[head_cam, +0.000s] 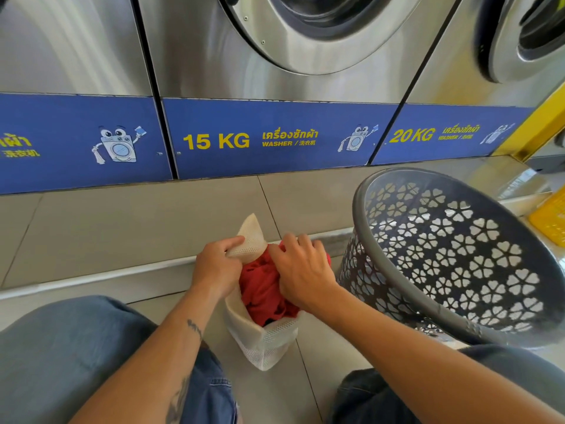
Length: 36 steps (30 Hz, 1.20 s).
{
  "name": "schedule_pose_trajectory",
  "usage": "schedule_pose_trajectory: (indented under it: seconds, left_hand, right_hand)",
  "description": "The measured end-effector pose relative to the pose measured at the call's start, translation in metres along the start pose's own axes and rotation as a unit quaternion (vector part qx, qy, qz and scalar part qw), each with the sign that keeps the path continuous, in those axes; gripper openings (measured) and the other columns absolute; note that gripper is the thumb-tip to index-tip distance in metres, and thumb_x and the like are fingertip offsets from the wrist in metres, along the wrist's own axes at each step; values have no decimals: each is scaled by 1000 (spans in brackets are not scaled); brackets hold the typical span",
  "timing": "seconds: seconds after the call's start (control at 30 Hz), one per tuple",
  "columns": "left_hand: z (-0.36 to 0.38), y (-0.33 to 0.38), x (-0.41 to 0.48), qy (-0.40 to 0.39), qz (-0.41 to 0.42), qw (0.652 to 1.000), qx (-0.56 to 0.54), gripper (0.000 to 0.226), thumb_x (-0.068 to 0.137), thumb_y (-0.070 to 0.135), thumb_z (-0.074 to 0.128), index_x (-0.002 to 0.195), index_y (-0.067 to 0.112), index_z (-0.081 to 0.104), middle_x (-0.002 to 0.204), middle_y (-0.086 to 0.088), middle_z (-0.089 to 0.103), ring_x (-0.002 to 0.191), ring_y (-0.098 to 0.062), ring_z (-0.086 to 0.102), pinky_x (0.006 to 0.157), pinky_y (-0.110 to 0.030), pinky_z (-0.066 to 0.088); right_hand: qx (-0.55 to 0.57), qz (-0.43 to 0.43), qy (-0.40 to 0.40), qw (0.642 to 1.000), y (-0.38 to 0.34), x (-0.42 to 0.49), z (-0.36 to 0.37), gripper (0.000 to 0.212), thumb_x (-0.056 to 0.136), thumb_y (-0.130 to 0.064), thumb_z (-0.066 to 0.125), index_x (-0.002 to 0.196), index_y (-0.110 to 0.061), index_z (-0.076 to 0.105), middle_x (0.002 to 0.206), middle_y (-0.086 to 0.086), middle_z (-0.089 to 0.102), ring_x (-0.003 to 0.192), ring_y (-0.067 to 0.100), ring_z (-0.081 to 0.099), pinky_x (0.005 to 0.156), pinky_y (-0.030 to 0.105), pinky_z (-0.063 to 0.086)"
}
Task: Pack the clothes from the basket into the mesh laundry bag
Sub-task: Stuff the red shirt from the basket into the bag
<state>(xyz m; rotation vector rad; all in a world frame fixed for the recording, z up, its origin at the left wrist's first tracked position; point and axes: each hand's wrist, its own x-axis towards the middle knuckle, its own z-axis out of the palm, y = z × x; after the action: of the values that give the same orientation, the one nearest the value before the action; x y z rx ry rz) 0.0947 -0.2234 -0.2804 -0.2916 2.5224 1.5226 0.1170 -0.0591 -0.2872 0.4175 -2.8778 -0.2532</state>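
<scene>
A white mesh laundry bag (265, 339) stands on the floor between my knees, its mouth open. A red garment (263, 291) fills the opening. My left hand (217, 264) pinches the bag's far rim and holds it up. My right hand (301, 270) lies on top of the red garment with curled fingers that grip the cloth at the bag's mouth. The grey plastic basket (458, 255) with flower-shaped holes stands tilted to the right of the bag; no clothes show inside it.
A row of steel washing machines (275, 71) with blue panels stands just ahead on a raised tiled step (137, 228). A yellow crate (548, 218) sits at the far right. My knees in blue jeans (70, 347) flank the bag.
</scene>
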Motion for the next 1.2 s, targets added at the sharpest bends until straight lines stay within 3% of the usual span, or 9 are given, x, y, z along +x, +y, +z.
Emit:
schedule_pose_trajectory:
  seconds: [0.13, 0.37, 0.6, 0.67, 0.73, 0.83, 1.0, 1.1, 1.2]
  left_hand:
    - [-4, 0, -1, -22, 0, 999, -27, 56, 80, -5, 51, 124, 25, 67, 132, 1, 61, 123, -19, 54, 103, -33, 45]
    - [-4, -7, -6, -43, 11, 999, 13, 47, 87, 5, 54, 125, 31, 66, 132, 1, 60, 116, -19, 56, 98, -35, 48]
    - [-2, -16, 11, 45, -3, 996, 82, 50, 81, 12, 55, 125, 34, 65, 127, 0, 64, 107, -23, 63, 89, -41, 55]
    - [1, -14, 11, 47, -1, 995, 84, 53, 80, 9, 52, 127, 32, 64, 129, -3, 63, 109, -24, 62, 91, -42, 53]
    - [4, -12, 10, 39, 0, 996, 83, 55, 82, 3, 49, 129, 29, 63, 135, -4, 59, 117, -26, 57, 97, -42, 50]
    - [6, -9, 5, 7, 14, 997, 77, 56, 82, 3, 50, 131, 26, 62, 138, -5, 56, 117, -27, 57, 98, -44, 49]
    - [3, -6, 2, -8, -22, 1000, 6, 58, 80, -1, 46, 129, 26, 63, 140, 0, 55, 117, -21, 57, 97, -34, 48]
    - [4, -10, 2, -10, -29, 999, -20, 59, 80, -2, 45, 127, 27, 64, 136, 1, 57, 106, -15, 59, 84, -26, 49]
    - [1, -11, 4, 10, -31, 998, -61, 54, 82, -3, 47, 121, 26, 68, 128, 2, 62, 112, -15, 58, 98, -33, 48]
  right_hand:
    - [143, -3, 40, 989, -22, 0, 32, 29, 72, -7, 47, 95, -12, 63, 91, 13, 57, 76, 34, 53, 61, 39, 38]
    - [204, -40, -230, 951, -42, -6, 115, 43, 89, -28, 59, 131, -19, 55, 130, 12, 53, 108, 34, 52, 92, 46, 46]
    - [355, 29, -106, 928, -35, 11, 84, 75, 67, -32, 61, 140, -29, 45, 130, 4, 51, 117, 31, 49, 97, 49, 45]
    - [407, 179, -113, 889, -12, 2, 88, 100, 56, -50, 68, 148, -36, 32, 141, 4, 38, 133, 28, 34, 112, 50, 35]
    - [501, 309, -192, 785, 8, -8, 98, 123, 44, -56, 80, 152, -42, 21, 149, 5, 38, 138, 26, 37, 114, 52, 37]
    - [610, 323, -246, 680, 10, -23, 119, 99, 48, -35, 87, 136, -46, 45, 129, -1, 63, 112, 20, 65, 96, 49, 56]
    - [463, 290, -140, 826, -7, -22, 116, 41, 54, -28, 56, 93, -27, 66, 85, -4, 69, 78, 21, 68, 70, 41, 61]
    - [463, 247, -63, 849, -19, -14, 80, 21, 62, -18, 60, 82, -21, 62, 88, -2, 63, 80, 21, 61, 65, 36, 53]
    - [494, 121, -14, 861, -38, -6, 53, 26, 64, -15, 61, 89, -20, 58, 96, 0, 60, 89, 20, 55, 73, 30, 45]
